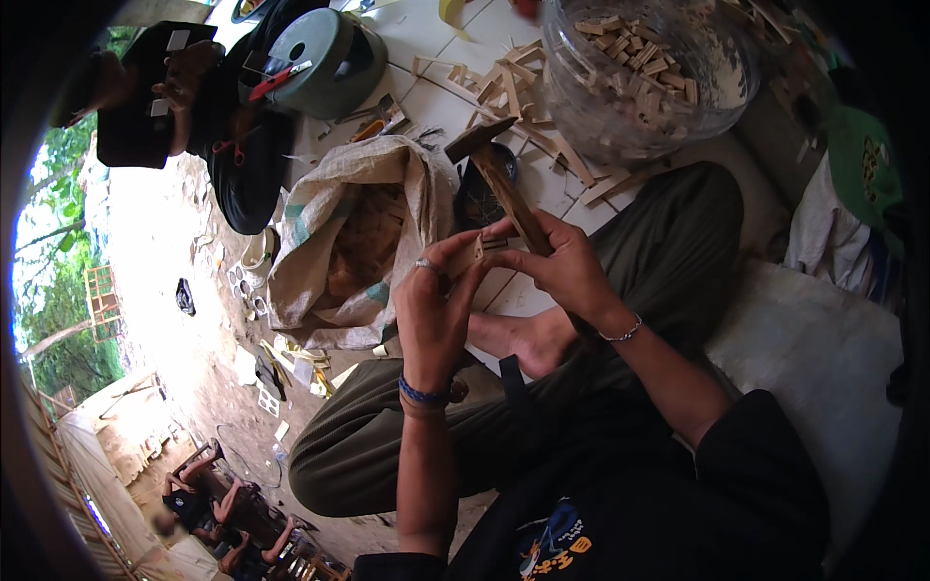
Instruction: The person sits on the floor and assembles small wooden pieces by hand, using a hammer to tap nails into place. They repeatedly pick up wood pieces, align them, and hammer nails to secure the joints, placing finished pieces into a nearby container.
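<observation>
Both my hands meet in the middle, above my crossed legs. My left hand [431,300] pinches a small pale wooden piece [469,258] between thumb and fingers. My right hand [572,269] grips a hammer [508,194] by its wooden handle, its dark metal head up and away from me. The right thumb and fingertips also reach the wooden piece, where short dark slots or pins show. Beyond my hands stands a small dark container [499,165] with thin bits, perhaps nails, in it. Left of it lies an open woven sack [423,179] with wooden pieces inside.
A clear plastic tub [717,121] of wooden blocks stands far right, with loose wood strips [513,82] beside it. A grey-green round container [354,58] with a red-handled tool [276,82] sits far left. Other people are at left. Scraps litter the ground.
</observation>
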Motion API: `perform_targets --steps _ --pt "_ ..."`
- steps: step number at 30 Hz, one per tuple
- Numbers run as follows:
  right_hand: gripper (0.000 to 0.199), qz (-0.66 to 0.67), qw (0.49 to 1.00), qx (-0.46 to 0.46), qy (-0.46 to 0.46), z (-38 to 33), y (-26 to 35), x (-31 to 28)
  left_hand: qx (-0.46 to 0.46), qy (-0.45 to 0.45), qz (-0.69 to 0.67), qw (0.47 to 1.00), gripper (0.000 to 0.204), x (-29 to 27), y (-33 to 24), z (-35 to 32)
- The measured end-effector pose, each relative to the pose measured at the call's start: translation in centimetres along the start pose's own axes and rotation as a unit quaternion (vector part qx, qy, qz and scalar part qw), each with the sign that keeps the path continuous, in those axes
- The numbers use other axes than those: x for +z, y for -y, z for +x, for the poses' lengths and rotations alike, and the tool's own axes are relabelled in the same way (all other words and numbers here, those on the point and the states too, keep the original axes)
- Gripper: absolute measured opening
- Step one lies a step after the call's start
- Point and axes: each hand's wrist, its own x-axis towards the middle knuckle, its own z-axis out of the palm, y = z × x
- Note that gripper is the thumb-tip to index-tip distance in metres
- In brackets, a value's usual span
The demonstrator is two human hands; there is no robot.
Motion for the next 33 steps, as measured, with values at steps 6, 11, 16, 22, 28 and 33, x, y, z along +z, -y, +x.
perform_targets --steps 6,11,16,22,28,33 --pt "0.028 -0.149 0.981 -0.003 -0.121 1.0 1.7 -2.3 0.083 0.004 -0.001 0.997 0.027 2.4 2.3 3.4" --pt "0.024 -0.301 0.945 -0.033 -0.125 -1.8 3.4 -5.3 0.15 0.077 0.061 0.984 0.024 7.4 6.5 4.0" --pt "0.029 -0.389 0.919 0.012 -0.071 -2.3 0.1 -5.2 0.132 0.083 0.079 0.985 0.024 10.6 9.4 0.9" --pt "0.028 -0.422 0.906 0.031 -0.007 -1.0 -2.9 -3.6 0.088 0.036 0.076 0.993 0.024 11.6 10.9 -0.5" --pt "0.023 -0.443 0.896 0.033 0.001 -0.7 -2.5 -3.6 0.13 0.007 0.031 0.991 0.026 12.2 11.3 -0.9" --pt "0.02 -0.505 0.863 -0.038 0.007 -1.0 -3.3 -3.1 0.106 -0.015 -0.004 0.994 0.025 12.5 11.4 -1.5"
